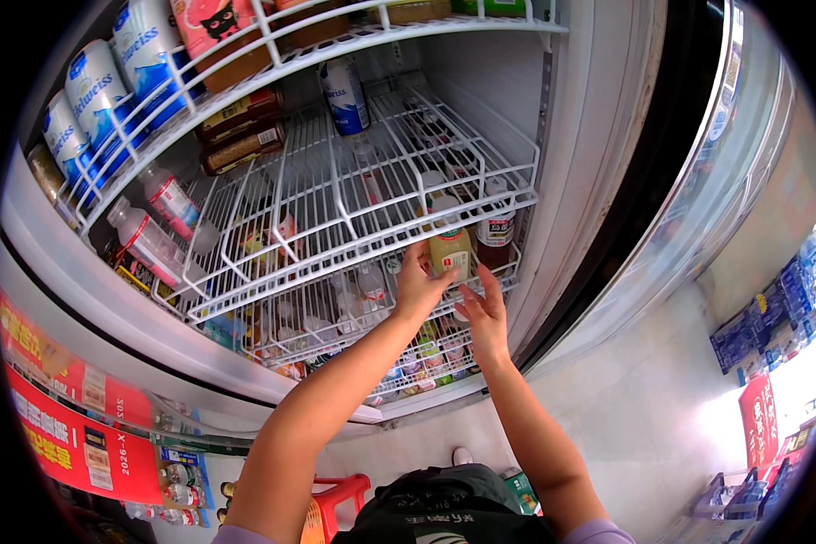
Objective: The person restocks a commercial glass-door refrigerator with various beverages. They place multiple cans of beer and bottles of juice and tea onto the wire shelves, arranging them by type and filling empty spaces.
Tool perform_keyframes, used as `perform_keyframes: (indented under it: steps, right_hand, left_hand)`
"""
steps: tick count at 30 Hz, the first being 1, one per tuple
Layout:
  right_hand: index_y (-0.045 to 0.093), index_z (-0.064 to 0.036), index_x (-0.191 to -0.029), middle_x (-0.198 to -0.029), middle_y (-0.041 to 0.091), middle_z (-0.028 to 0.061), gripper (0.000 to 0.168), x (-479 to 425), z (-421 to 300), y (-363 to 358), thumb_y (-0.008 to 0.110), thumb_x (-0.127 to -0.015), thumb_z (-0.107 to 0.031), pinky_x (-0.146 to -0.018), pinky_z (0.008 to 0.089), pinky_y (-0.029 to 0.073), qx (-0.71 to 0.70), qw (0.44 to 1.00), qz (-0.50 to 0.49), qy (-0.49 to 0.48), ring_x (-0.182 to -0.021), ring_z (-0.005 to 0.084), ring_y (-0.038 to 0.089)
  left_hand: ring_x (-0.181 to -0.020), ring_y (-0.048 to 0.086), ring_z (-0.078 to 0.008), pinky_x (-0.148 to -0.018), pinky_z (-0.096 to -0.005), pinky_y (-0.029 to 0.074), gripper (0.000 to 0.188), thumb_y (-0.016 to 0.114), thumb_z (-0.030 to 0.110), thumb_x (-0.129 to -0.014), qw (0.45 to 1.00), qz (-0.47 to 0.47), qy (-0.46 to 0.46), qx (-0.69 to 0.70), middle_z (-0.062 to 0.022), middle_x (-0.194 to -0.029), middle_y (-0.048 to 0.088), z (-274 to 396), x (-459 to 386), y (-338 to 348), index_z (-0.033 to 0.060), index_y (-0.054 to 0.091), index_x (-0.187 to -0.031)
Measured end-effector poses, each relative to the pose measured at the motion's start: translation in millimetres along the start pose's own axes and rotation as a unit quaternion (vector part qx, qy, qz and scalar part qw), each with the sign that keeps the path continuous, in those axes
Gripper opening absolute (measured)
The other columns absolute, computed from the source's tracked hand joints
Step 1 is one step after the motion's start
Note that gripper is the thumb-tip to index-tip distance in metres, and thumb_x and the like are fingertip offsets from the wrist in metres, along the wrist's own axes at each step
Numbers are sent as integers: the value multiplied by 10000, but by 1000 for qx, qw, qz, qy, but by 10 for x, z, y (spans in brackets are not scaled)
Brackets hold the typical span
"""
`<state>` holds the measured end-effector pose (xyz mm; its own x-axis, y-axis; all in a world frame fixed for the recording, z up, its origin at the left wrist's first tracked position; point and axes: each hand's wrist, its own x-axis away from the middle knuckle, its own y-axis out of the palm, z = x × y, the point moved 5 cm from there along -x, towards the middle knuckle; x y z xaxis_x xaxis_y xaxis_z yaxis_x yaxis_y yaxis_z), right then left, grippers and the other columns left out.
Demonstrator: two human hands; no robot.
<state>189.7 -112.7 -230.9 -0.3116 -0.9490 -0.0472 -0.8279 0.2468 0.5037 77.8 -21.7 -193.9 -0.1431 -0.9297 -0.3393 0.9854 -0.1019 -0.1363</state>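
Observation:
My left hand (419,284) grips a bottle of pale yellow drink (451,253) from its left side, thumb across the lower front. The bottle stands upright at the front of a shelf, below a mostly bare white wire shelf (353,248). Close by on the right, my right hand (484,306) has its fingers apart and holds nothing. A bottle of dark drink with a white label (496,234) stands just right of the yellow one. On the wire shelf above, a blue and white can (345,95) stands near the back.
The cooler's white side wall and frame (585,136) rise at the right. Upper left, more blue and white cans (95,88) stand behind a rail. Pink-labelled bottles (153,245) lean at left. A red plastic stool (343,493) is on the floor beside the person.

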Motion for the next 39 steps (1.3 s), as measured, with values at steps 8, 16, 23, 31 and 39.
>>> perform_keyframes:
  steps: [8,16,23,31,39]
  right_hand:
    - [323,-153,-1493,-1225,549,77,605,-263,141,-64,484,-937,20,-919,304,458,110,993,-37,-29,-1148,155,510]
    - [301,-88,-1488,-1449,365,111,710,-155,66,-56,565,-853,89,-854,299,516,193,969,-39,-152,-1252,224,470]
    - [349,4,-1443,-1343,512,138,822,209,-422,-107,724,-713,59,-1048,354,393,177,941,-59,-281,-1240,250,501]
    - [394,-19,-1401,-1409,469,171,761,502,-1094,577,797,-762,-109,-1006,397,459,116,909,-104,-387,-1224,273,526]
    - [466,-66,-1372,-1331,563,160,753,656,-1614,2363,794,-694,-84,-954,347,504,145,819,-227,-506,-1160,283,605]
  left_hand:
    - [-1059,583,-211,-884,-347,482,696,842,105,-707,997,-2,-40,-69,-109,-1159,606,-52,-100,86,-4,465,-1282]
    - [-1055,596,-313,-905,-394,482,624,812,39,-620,962,22,144,-230,-136,-1137,603,371,193,99,41,552,-1187]
    - [-1181,542,-346,-999,-416,447,707,781,7,-621,955,-102,239,-142,-137,-1262,570,942,649,78,88,533,-1278]
    - [-1247,517,-325,-1031,-385,437,755,805,64,-680,922,-127,327,-166,-147,-1350,534,2077,840,-502,62,486,-1365]
    - [-1361,395,-374,-1119,-431,315,799,733,59,-771,887,58,389,-243,-210,-1486,380,2665,981,-1821,11,335,-1462]
